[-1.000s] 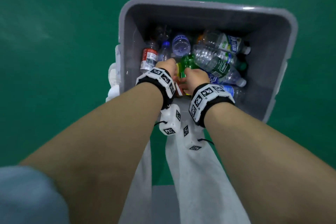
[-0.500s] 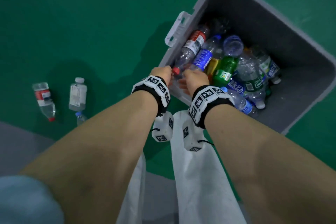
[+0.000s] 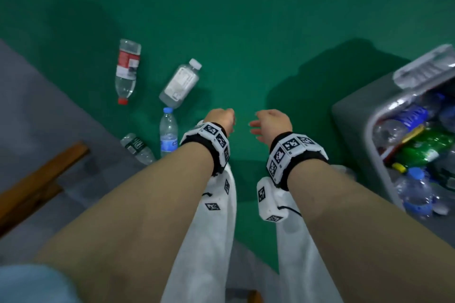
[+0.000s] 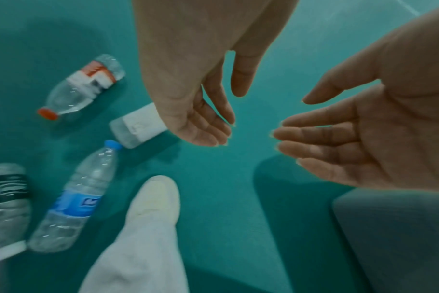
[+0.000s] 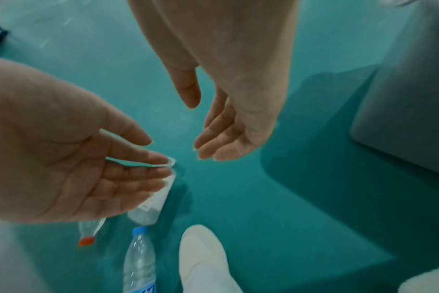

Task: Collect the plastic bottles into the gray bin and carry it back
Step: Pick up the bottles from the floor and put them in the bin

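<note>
Left hand [image 3: 220,118] and right hand [image 3: 272,122] hang empty, fingers loose, beside the gray bin [image 3: 354,115] of bottles.

The floor [image 3: 246,19] is green. The bin [image 3: 352,115] is gray. One bottle [image 3: 126,69] has a red-and-white label and red cap; another [image 3: 168,130] a blue label and cap. Wristbands [image 3: 293,147] carry black-and-white square patterns.

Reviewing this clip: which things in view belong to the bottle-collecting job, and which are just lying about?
Job:
- gray bin, already holding bottles
- four bottles on the floor: red-cap bottle, white-label bottle, blue-cap bottle, dark-label bottle
- left hand and right hand, both empty

Lying about:
- wooden piece at the left edge
</note>
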